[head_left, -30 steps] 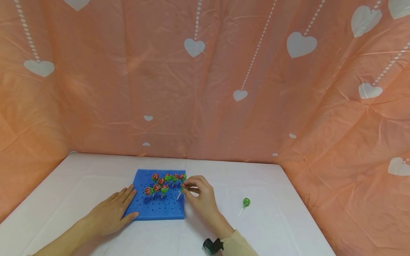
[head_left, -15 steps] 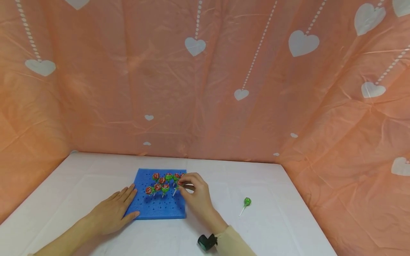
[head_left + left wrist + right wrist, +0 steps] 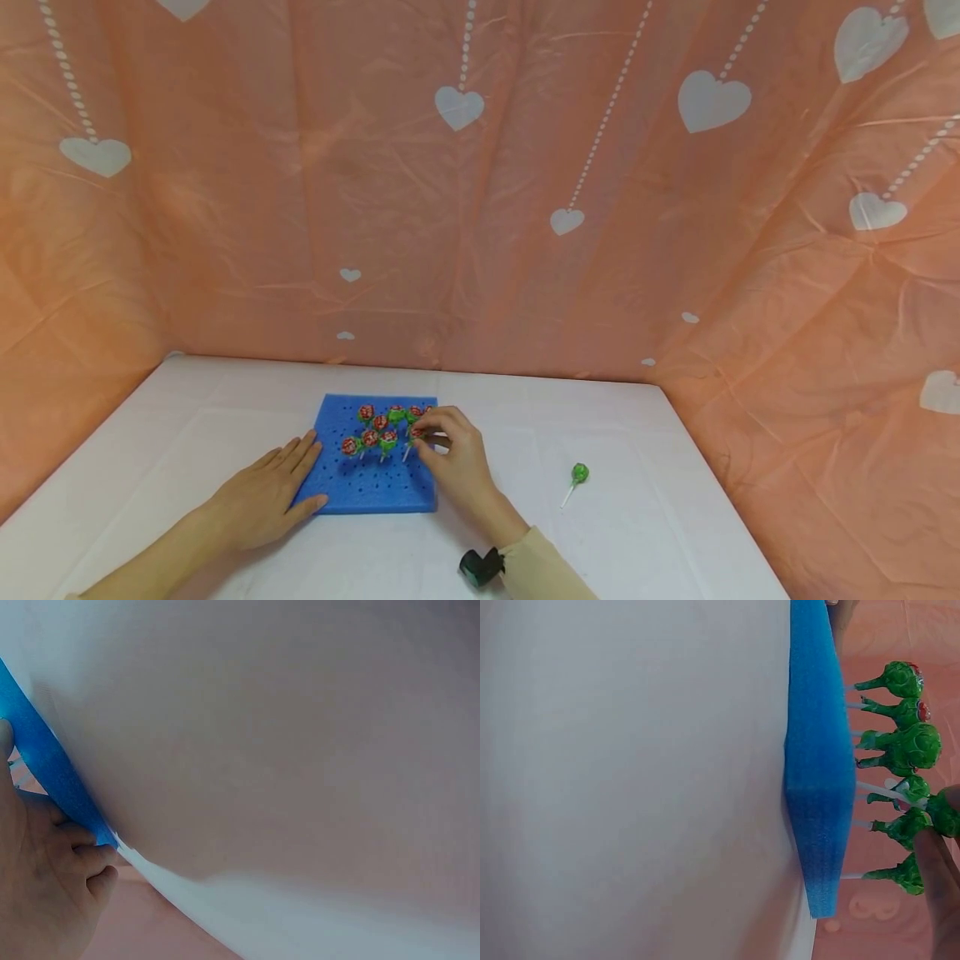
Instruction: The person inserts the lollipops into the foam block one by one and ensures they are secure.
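Observation:
A blue foam board (image 3: 375,493) dotted with small holes lies on the table, with several lollipops (image 3: 369,437) in red and green wrappers standing upright in it. My left hand (image 3: 262,498) rests on its left edge with fingers straight; the left wrist view shows this hand (image 3: 52,877) along the foam's side. Over the board's right part, my right hand (image 3: 461,462) pinches one lollipop (image 3: 943,816) by its wrapped head between thumb and fingertips. Its white stick slants down, the tip right at the foam's top surface in the right wrist view.
One green-wrapped lollipop (image 3: 580,473) lies on the white table (image 3: 645,533), right of the board. A black wrist device (image 3: 482,568) sits at my right cuff. Behind the table hangs an orange curtain (image 3: 390,208) with white hearts.
My right hand has shifted left with the lollipop, from the board's right edge to a spot further in, then hardly moved. The left hand stays in place.

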`<state>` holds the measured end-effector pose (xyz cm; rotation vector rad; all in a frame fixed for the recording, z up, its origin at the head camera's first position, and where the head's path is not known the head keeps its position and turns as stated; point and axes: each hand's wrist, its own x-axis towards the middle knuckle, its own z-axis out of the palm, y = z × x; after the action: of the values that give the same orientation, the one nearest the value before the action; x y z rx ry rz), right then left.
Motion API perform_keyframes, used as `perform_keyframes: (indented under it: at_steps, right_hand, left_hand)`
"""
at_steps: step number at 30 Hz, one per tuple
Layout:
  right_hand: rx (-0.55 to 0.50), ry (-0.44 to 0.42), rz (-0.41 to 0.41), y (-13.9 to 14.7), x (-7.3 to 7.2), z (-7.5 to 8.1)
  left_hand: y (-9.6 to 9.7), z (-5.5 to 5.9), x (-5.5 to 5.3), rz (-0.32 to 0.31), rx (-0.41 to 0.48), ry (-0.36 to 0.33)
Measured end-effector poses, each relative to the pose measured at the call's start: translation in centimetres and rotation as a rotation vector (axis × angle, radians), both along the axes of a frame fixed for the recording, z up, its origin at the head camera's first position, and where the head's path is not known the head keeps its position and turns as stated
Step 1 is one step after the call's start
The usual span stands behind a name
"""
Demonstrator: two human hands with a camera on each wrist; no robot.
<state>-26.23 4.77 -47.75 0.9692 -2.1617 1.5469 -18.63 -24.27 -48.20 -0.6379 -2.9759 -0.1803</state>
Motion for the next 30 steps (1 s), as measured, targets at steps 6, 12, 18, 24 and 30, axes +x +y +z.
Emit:
perform_keyframes:
  at_steps: [6,12,18,24,30]
  right_hand:
    - [0.031,-0.016,-0.014,0.0,0.1,0.2]
    - [0.07,-0.038,-0.021,0.0,0.3,0.5]
    - [0.12,-0.08,-0.007,0.0,0.4,0.8]
    - [0.171,-0.107,0.009,0.0,0.3,1.0]
    - [0.179,-0.124,0.016,-0.1,0.3,1.1]
  left_hand:
    - [0.0,0.0,0.0,-0.004,0.001,0.004]
    - [0.0,-0.1,-0.1,-0.004,-0.002,0.002]
    - [-0.1,-0.1,-0.1,-0.007,-0.002,0.0]
    - [-0.1,-0.1,-0.1,-0.006,-0.003,-0.004]
    - [0.0,0.0,-0.2,-0.009,-0.008,-0.003]
